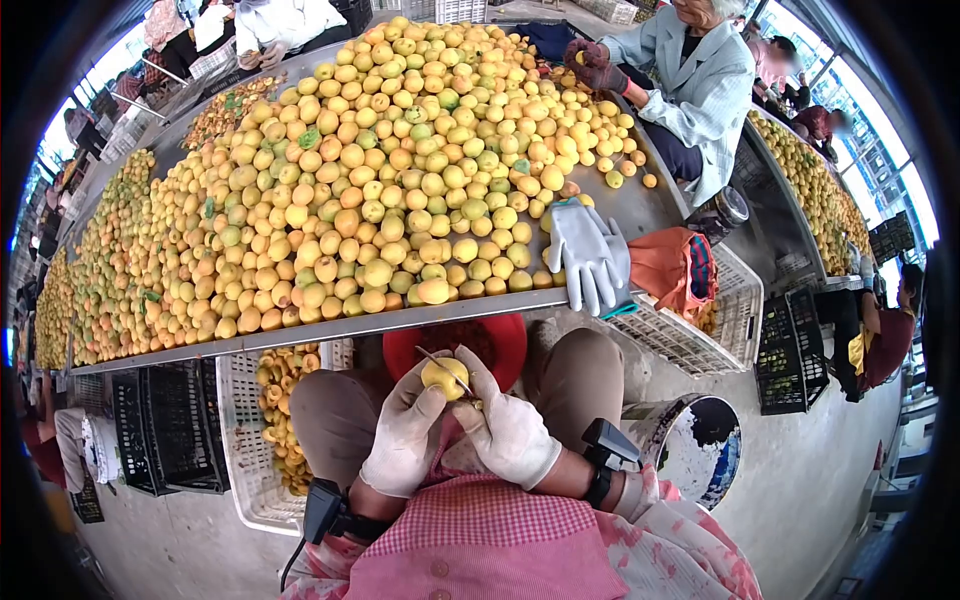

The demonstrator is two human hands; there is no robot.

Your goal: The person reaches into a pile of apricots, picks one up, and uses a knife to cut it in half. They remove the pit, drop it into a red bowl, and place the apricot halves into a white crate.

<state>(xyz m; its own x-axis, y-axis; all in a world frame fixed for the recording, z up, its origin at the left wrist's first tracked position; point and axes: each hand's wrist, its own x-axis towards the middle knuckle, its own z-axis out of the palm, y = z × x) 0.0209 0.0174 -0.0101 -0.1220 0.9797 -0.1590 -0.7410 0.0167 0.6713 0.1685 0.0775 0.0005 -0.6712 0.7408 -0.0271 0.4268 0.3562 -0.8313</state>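
In gloved fingers, my left hand (402, 440) grips a yellow apricot (438, 380) above my lap. My right hand (515, 438), also in a white glove, closes around a small knife (459, 381), its thin blade lying across the fruit. Both hands meet at the apricot, with the knife handle mostly hidden by the right fingers. Just beyond them, between my knees, sits a red basin (512, 348) with dark reddish contents. A large heap of apricots (370, 190) covers the metal table (400, 322) in front of me.
Beside my left knee stands a white crate (240, 450) holding split apricots. Grey gloves (587, 255) and an orange-red bag (665, 265) lie by the table's right corner, above another white crate (735, 320). A stained bucket (710, 440) is at right. A co-worker (690, 85) sits across.
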